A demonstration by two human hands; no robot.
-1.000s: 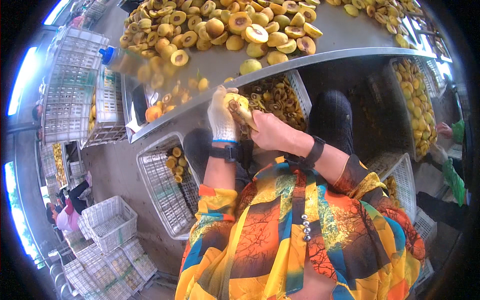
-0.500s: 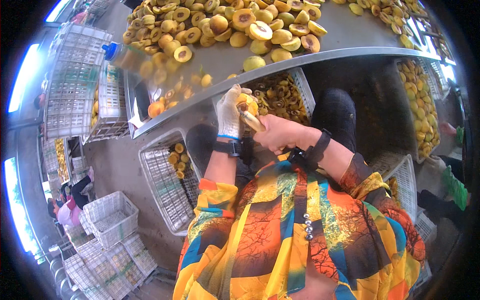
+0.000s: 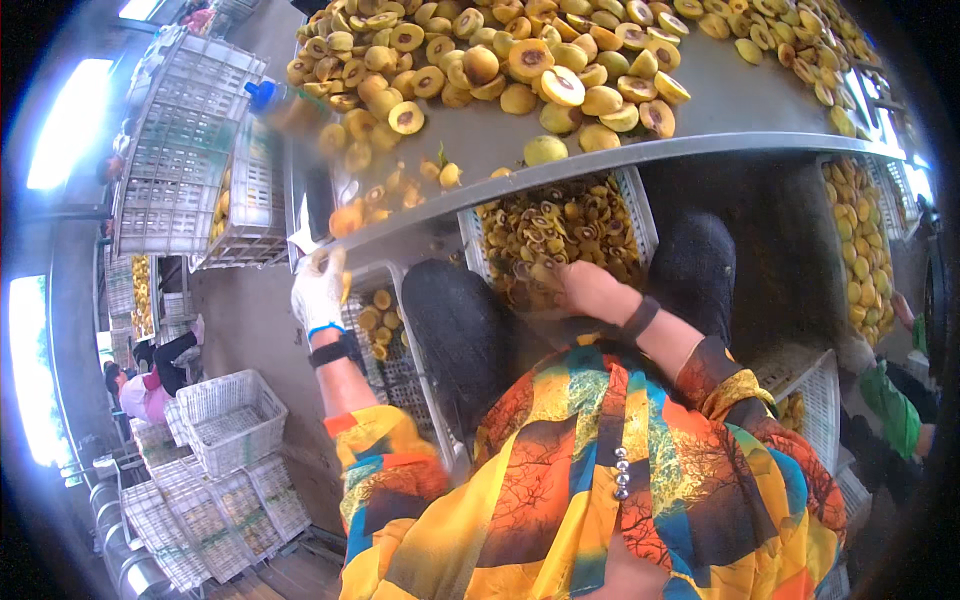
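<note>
My left hand point(image 3: 318, 292), in a white knit glove, is closed on a yellow fruit piece point(image 3: 344, 285), partly hidden by the fingers, above the left crate point(image 3: 425, 365) holding some fruit halves point(image 3: 380, 325). My bare right hand point(image 3: 590, 290) grips a pale pitting tool point(image 3: 545, 275), blurred, over a crate point(image 3: 646, 215) full of dark-centred trimmings point(image 3: 555, 215) between my knees. A metal table point(image 3: 750, 105) above bears many halved yellow fruit point(image 3: 530, 60) and a bottle with a blue cap point(image 3: 262, 97).
Stacked white crates stand at left point(image 3: 175, 140) and lower left point(image 3: 215, 510). A crate of yellow fruit point(image 3: 860, 240) is at right, another crate point(image 3: 805, 400) below it. A person in pink point(image 3: 140, 395) is at far left; a green sleeve point(image 3: 895, 410) is at far right.
My hands have separated. The left has swung left and away from the tool with fruit; the right has shifted slightly right and down with the tool. The view has shifted, uncovering more of the middle crate.
</note>
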